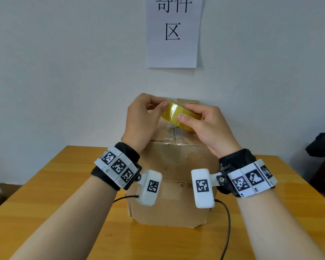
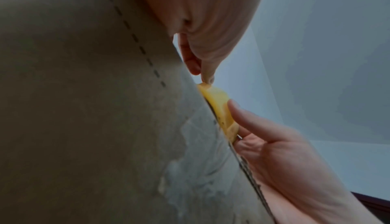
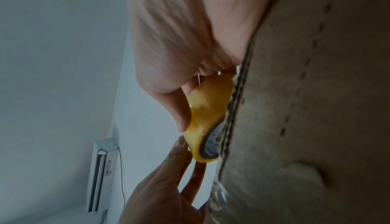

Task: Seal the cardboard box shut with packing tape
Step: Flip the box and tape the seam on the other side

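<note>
Yellow tape roll (image 1: 178,117) sits above the cardboard box (image 1: 169,184): your right hand (image 1: 210,128) clamps it steady while your left hand (image 1: 143,119) pinches its edge, probably hunting the loose end.

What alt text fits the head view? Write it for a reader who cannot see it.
Two hands hold a yellowish roll of packing tape above a closed cardboard box on a wooden table: the right hand grips the roll, the left hand pinches its edge. A paper sign hangs on the wall behind.
</note>
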Demonstrator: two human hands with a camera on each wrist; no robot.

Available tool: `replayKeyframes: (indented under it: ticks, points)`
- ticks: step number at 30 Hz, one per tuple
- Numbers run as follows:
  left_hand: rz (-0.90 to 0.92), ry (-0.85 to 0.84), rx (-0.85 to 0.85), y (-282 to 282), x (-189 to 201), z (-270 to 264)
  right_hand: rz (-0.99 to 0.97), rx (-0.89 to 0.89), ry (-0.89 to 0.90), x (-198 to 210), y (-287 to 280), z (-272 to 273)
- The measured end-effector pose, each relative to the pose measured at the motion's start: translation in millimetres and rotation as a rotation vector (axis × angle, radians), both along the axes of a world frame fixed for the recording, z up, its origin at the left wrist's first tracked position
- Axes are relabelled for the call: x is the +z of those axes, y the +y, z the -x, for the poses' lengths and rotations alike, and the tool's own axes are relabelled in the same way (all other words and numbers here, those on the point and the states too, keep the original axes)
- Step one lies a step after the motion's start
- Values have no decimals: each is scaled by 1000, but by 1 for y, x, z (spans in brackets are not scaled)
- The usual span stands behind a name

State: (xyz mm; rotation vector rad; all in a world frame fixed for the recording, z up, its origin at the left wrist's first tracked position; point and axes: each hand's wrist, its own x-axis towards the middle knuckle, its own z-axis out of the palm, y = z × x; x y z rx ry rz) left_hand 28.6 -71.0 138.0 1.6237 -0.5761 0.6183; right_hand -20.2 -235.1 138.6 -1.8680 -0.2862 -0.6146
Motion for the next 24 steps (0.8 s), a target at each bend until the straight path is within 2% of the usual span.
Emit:
replayKeyframes:
  ticks: [6, 14, 24]
  points:
    - [-106, -62, 50, -2, -5, -7, 19, -7, -3, -1, 1, 2]
    - [-273, -162, 93, -7, -9, -5, -75, -42, -16, 0, 1, 3]
    - [-323, -122, 105, -7, -6, -3, -78, -64, -2, 3, 4, 4]
